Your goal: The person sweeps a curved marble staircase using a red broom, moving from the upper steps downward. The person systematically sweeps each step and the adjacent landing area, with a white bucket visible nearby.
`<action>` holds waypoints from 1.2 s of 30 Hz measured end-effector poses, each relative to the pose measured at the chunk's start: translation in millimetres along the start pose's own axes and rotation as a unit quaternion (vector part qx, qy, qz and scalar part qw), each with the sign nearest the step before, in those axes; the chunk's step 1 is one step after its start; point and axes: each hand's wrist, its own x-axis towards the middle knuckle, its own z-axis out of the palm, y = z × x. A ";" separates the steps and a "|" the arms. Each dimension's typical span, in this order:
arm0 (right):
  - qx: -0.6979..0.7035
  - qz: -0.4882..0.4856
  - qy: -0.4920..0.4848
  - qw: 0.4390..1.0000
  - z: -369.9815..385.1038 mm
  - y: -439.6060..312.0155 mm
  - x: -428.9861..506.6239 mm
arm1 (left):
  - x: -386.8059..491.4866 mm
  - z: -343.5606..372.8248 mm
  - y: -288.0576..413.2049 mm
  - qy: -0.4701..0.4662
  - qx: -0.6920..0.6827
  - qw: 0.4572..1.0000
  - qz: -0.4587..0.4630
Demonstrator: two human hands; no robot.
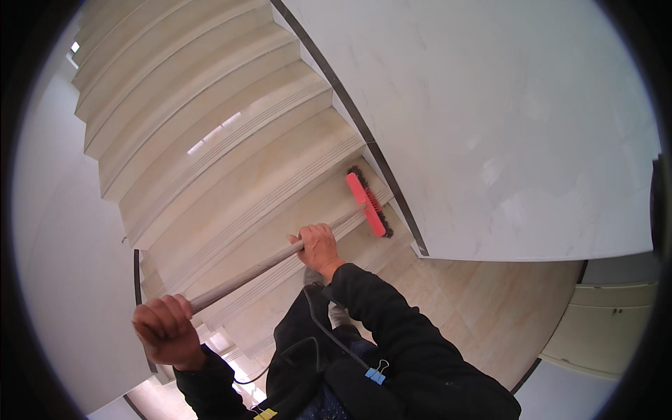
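A push broom with a long wooden handle (252, 274) runs diagonally across the view. My left hand (165, 331) is closed around the handle's near end at the lower left. Further along, my right hand (318, 247) grips the handle near the middle of the picture. The red broom head (366, 205) with dark bristles is at the right end of a stair tread (294, 210), close to the dark skirting strip of the wall. Part of the bristles lies over the step edge.
Curved beige stone stairs (210, 131) fill the upper left. White walls (488, 115) with dark skirting (388, 178) flank them. Tiled floor (472, 299) and a cream cabinet (604, 331) are at the lower right. A cable (336, 338) hangs at my clothing, held by a blue binder clip (375, 374).
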 end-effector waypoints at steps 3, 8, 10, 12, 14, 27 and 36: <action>0.001 0.015 0.025 1.000 4.5 0.5 38.7 | 59.1 -10.0 -6.7 -0.001 -0.041 0.999 -0.018; 0.062 0.028 -0.005 0.998 15.4 51.1 92.7 | 106.2 9.5 -61.1 -0.023 -0.016 0.999 -0.024; 0.088 0.065 -0.117 0.987 13.8 68.8 102.9 | 116.3 21.0 -77.8 0.000 -0.008 1.000 -0.022; 0.081 0.060 -0.133 0.986 11.9 79.6 112.3 | 125.0 31.9 -85.5 0.052 -0.011 0.998 -0.031; 0.066 0.089 -0.176 0.978 7.9 81.2 116.9 | 137.4 39.5 -88.7 0.044 -0.005 0.998 -0.037; 0.048 0.139 -0.255 0.956 -45.2 71.7 54.0 | 130.4 15.5 -81.6 0.114 -0.021 0.989 -0.097; 0.078 0.045 -0.158 0.983 -39.5 81.8 97.4 | 103.3 80.9 -62.1 0.044 0.003 0.999 0.006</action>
